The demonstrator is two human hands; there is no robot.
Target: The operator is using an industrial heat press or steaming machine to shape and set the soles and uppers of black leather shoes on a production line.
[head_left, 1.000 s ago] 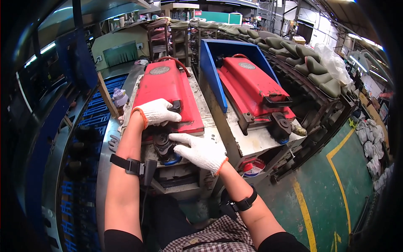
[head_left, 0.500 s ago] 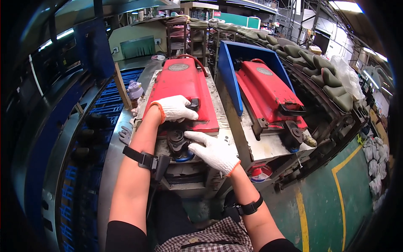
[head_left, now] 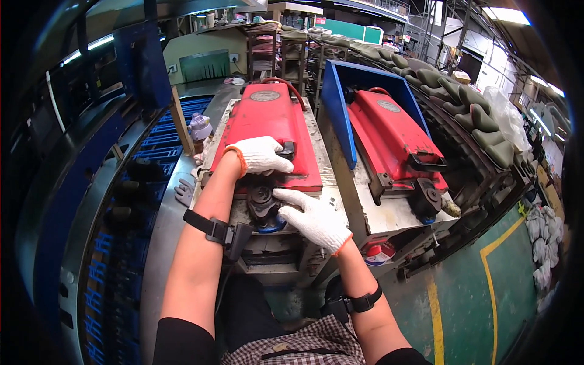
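Note:
My left hand (head_left: 263, 156), in a white knitted glove with an orange cuff, is curled over the black handle (head_left: 288, 150) on the front of a red machine cover (head_left: 258, 121). Most of the handle is hidden under the fingers. Just below, a black round-topped fitting (head_left: 261, 198) with a blue base (head_left: 271, 226) juts from the front of the machine. My right hand (head_left: 317, 220), gloved the same way, lies against this fitting's right side. Its index finger and thumb are stretched out and apart, with nothing visible between them; the other fingers are partly hidden.
To the right stands a second red-covered machine (head_left: 389, 131) inside a blue guard (head_left: 340, 115). Olive-green boot-shaped pieces (head_left: 483, 121) line a rack behind it. At left are a blue-slatted conveyor (head_left: 164, 134), a purple-lidded bottle (head_left: 199, 126) and a grey glove (head_left: 184, 191).
The whole view has shifted slightly, so everything appears a little further right. Both hands keep their places on the handle and against the black fitting.

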